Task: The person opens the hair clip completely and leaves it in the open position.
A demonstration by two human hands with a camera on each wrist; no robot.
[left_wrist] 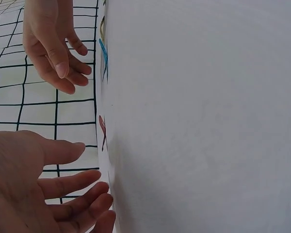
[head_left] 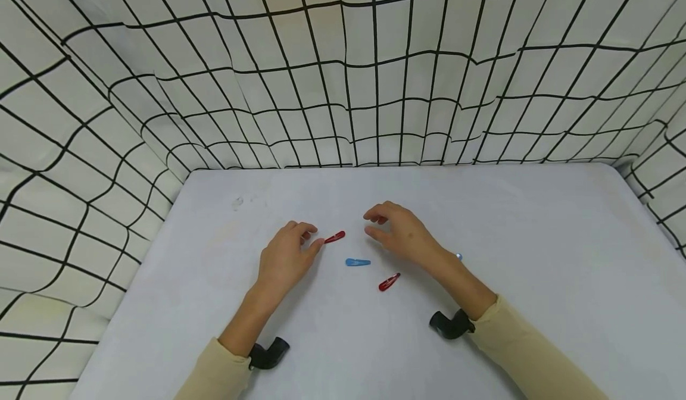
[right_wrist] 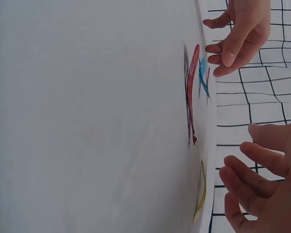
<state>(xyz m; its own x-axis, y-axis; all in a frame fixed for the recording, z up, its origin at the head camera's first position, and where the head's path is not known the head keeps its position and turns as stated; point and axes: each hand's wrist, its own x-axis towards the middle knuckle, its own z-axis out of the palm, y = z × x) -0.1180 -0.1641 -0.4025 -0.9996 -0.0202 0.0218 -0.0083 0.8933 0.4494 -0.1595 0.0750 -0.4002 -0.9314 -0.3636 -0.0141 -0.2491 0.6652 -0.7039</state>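
Several snap hair clips lie on the white table. A red hair clip (head_left: 334,237) is just right of my left hand (head_left: 286,254), whose thumb appears close to its tip in the head view. The left wrist view shows that hand apart from the red clip, holding nothing. My right hand (head_left: 402,230) hovers over the table with relaxed, bent fingers and nothing in them. Between the hands lie a blue hair clip (head_left: 358,262) and, nearer me, a second red hair clip (head_left: 389,281). A yellow hair clip (right_wrist: 201,194) shows near the right hand in the right wrist view.
A small blue thing (head_left: 459,256) peeks out beside the right forearm, mostly hidden. White walls with black grid netting (head_left: 375,90) rise behind and beside the table (head_left: 563,239). Black wrist mounts (head_left: 270,353) sit at both sleeves.
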